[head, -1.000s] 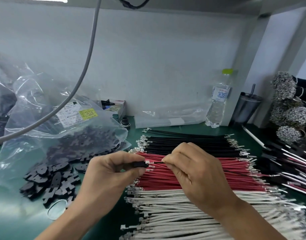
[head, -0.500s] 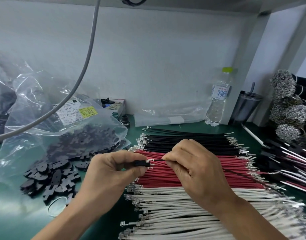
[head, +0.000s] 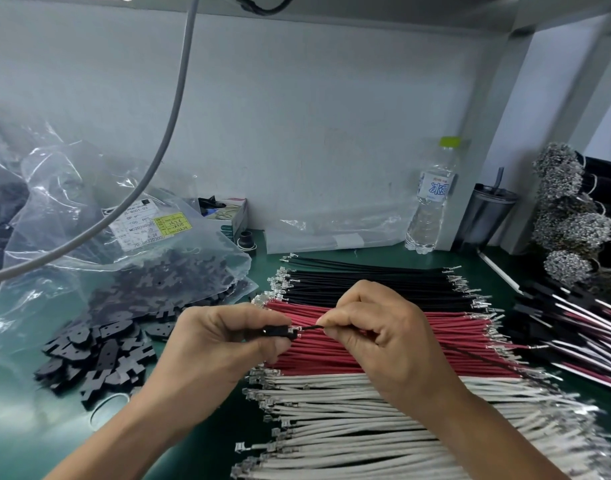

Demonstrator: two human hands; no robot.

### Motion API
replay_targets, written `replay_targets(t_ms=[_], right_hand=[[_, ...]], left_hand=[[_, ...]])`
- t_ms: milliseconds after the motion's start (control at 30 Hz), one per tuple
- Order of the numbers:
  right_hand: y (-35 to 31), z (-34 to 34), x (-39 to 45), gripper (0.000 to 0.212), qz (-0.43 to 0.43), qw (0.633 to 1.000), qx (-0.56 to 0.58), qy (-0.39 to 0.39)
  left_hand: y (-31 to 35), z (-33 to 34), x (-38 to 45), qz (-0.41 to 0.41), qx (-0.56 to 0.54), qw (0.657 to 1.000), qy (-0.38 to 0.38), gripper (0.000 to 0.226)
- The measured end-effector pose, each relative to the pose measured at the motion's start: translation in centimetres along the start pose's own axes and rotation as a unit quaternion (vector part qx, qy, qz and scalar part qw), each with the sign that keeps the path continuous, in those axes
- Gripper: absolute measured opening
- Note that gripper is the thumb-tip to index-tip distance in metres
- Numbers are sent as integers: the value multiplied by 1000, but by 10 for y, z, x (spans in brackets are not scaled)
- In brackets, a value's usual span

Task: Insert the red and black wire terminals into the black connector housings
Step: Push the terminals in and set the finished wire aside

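Note:
My left hand (head: pixel 224 341) grips a small black connector housing (head: pixel 279 331) between thumb and fingers. My right hand (head: pixel 383 341) pinches a thin black wire (head: pixel 311 328) just right of the housing; its metal terminal sits at the housing's opening, and the rest of the wire trails off to the right behind my hand. Both hands hover over a row of red wires (head: pixel 453 341). Black wires (head: pixel 366 282) lie behind the red ones, white wires (head: pixel 366 427) in front.
A heap of loose black housings (head: pixel 96 355) spills from a clear plastic bag (head: pixel 124 258) at left. A water bottle (head: pixel 430 206) and a dark cup (head: pixel 484 216) stand at the back wall. Finished wire assemblies (head: pixel 581 327) and bundles of terminals (head: pixel 567 216) fill the right side.
The terminal of the black wire has stayed at the housing's mouth while my right hand's pinch sits slightly further from it, showing more bare wire. Both hands otherwise hold their places.

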State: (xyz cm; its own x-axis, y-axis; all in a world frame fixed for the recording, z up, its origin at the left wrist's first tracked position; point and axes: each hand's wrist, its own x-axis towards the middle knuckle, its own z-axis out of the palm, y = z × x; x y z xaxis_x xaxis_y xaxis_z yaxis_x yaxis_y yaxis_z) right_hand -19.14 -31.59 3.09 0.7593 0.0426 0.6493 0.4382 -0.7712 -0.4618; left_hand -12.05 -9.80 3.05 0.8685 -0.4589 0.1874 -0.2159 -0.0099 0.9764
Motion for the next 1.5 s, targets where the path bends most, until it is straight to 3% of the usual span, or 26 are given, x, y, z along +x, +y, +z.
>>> replay_targets(t_ms=[167,367,800,1033,1200,1300,1433,1500], right_hand=[[-7,1,2,8,-61,993,-96,-7],[-10,0,1,8,-37,997,-62,22],[-12,9,2,7,-53,996,-77,6],[-20,17,5,15,-71,992,-97,29],[-17,10,7,14,-102,971,-210,60],[-19,6,4,10,-115,958,-245,97],[-21,16,-3,7,-71,970,-224,-66],[-19,20,-3,7,-40,972,-208,-103]], left_hand=[[-3,-3,-1,50,84,995,7,22],[-3,0,-1,-20,-30,999,-6,26],[-2,8,-3,-1,6,1000,13,22],[-6,3,-4,57,10,998,31,26],[-5,6,1,55,37,997,31,23],[-5,7,6,39,8,996,78,18],[-5,3,7,-1,-59,990,128,19],[-5,3,8,-11,-68,990,126,21]])
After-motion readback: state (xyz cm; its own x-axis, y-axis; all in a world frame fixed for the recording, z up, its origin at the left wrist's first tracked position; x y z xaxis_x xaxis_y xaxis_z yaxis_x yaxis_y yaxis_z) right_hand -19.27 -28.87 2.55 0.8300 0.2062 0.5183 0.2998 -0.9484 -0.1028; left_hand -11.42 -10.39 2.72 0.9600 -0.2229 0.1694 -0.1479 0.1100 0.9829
